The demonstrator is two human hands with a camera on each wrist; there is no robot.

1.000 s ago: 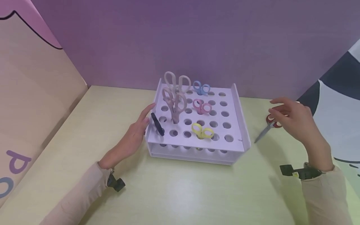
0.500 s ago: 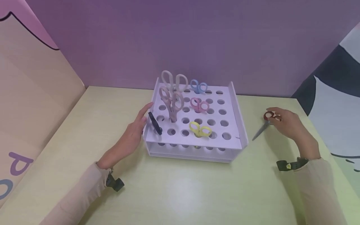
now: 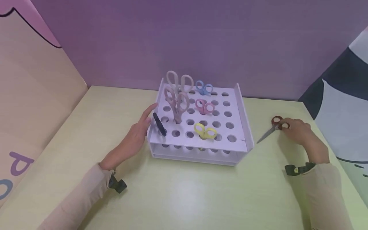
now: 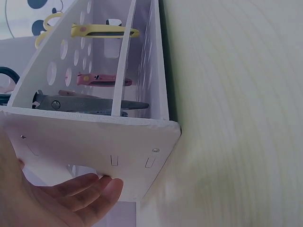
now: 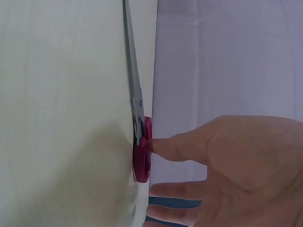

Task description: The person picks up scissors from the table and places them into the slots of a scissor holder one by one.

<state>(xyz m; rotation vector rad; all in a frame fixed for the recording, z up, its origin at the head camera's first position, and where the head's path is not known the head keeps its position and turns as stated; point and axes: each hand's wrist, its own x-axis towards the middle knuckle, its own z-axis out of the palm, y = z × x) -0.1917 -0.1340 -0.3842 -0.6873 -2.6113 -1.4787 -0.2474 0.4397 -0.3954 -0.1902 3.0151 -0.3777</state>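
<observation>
At the left side of a white scissors rack (image 3: 195, 158), my left hand (image 3: 133, 137) rests against the side panel (image 4: 94, 142). In the left wrist view its fingers touch that panel by a cutout. On the right, a pair of red-handled scissors (image 3: 270, 134) lies on the table with its blades together, tips pointing toward the rack. My right hand (image 3: 299, 131) is down at the handles. The right wrist view shows its thumb touching a red handle loop (image 5: 141, 165), other fingers extended below and behind it.
Standing in the rack's holes are white scissors (image 3: 187, 84), dusty-pink scissors (image 3: 187, 102), and small blue (image 3: 204, 91), pink (image 3: 204, 110) and yellow scissors (image 3: 211, 133). A black handle (image 3: 159, 124) rises at the front left corner. A purple wall (image 3: 201, 41) borders the table's back.
My right hand has come down from above the red-handled scissors to their handles. The left hand keeps its place at the rack, and the scissors lie as before.
</observation>
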